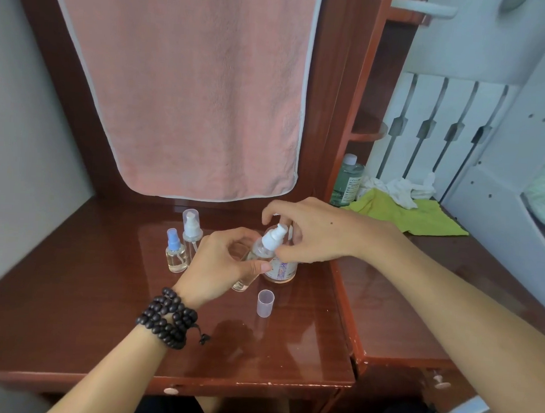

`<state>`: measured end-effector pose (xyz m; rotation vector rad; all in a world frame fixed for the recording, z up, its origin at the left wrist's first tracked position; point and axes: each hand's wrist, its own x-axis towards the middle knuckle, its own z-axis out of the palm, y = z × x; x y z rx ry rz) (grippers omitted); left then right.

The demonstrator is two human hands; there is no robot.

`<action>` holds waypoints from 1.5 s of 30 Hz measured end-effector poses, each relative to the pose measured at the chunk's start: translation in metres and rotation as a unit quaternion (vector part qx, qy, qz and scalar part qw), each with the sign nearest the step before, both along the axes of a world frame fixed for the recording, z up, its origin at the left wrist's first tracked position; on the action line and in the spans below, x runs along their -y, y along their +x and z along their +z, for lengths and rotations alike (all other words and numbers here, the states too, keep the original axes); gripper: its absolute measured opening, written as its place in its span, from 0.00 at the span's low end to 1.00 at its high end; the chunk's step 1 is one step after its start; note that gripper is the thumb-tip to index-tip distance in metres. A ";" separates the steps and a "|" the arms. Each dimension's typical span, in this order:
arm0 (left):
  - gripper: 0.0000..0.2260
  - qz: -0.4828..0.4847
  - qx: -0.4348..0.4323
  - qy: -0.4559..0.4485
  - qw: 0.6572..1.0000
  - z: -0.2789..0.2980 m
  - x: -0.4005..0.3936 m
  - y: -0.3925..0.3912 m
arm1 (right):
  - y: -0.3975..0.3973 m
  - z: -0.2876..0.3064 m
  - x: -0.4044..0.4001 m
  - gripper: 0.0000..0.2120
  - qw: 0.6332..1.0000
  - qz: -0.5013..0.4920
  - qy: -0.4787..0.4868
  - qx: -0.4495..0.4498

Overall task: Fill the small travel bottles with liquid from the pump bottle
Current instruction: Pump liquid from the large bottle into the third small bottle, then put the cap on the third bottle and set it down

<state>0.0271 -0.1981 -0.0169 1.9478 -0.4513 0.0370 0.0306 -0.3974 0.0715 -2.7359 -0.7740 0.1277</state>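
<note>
At the middle of the desk [80, 294], our left hand [221, 263] wraps a small clear travel bottle [251, 265], tilted so its top leans right. Our right hand [311, 230] closes thumb and fingers on the bottle's white spray head [272, 236], at the neck. Both grips are narrow and closed on this one bottle.

Just behind it, partly hidden by our hands, stands the pump bottle [282, 270] with a patterned label; its pump is out of sight beneath the right hand. A loose clear cap [265, 303] stands upright on the desk, just in front of the bottle.

To the left, apart from our hands, two more spray bottles stand upright close together: a short one with a blue head [175, 253] and a taller one with a capped white head [191, 232]. Each seems to hold some clear liquid.

We judge the step to be screwing the spray head onto or off the held bottle; we cannot tell which. If closing, the next move calls for a firm twist, then the cap. If opening, we must lift the head out and bring the neck under the pump.
</note>
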 end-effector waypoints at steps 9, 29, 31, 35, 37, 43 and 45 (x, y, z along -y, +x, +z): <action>0.14 -0.001 0.001 0.008 1.000 0.002 0.001 -0.001 | 0.000 -0.005 0.002 0.08 1.000 -0.003 0.009 0.011; 0.14 0.010 0.009 -0.022 1.000 -0.003 0.003 0.000 | -0.001 -0.015 0.006 0.10 0.998 -0.008 0.058 0.014; 0.15 0.010 0.019 -0.016 1.000 -0.002 0.004 -0.001 | 0.001 -0.016 0.004 0.09 0.997 0.002 0.069 0.025; 0.16 0.034 0.042 -0.020 0.998 -0.002 0.006 -0.004 | 0.003 -0.020 0.001 0.04 0.995 -0.003 0.093 0.043; 0.16 0.048 0.061 -0.017 0.997 -0.003 0.007 -0.005 | 0.002 -0.023 0.001 0.03 0.991 -0.001 0.121 0.055; 0.13 0.081 0.142 0.041 0.986 -0.007 0.009 -0.006 | 0.006 -0.036 -0.002 0.06 0.987 -0.029 0.151 0.050; 0.13 0.079 0.124 0.041 0.988 -0.010 0.005 -0.006 | 0.008 -0.037 -0.004 0.04 0.987 -0.044 0.152 0.012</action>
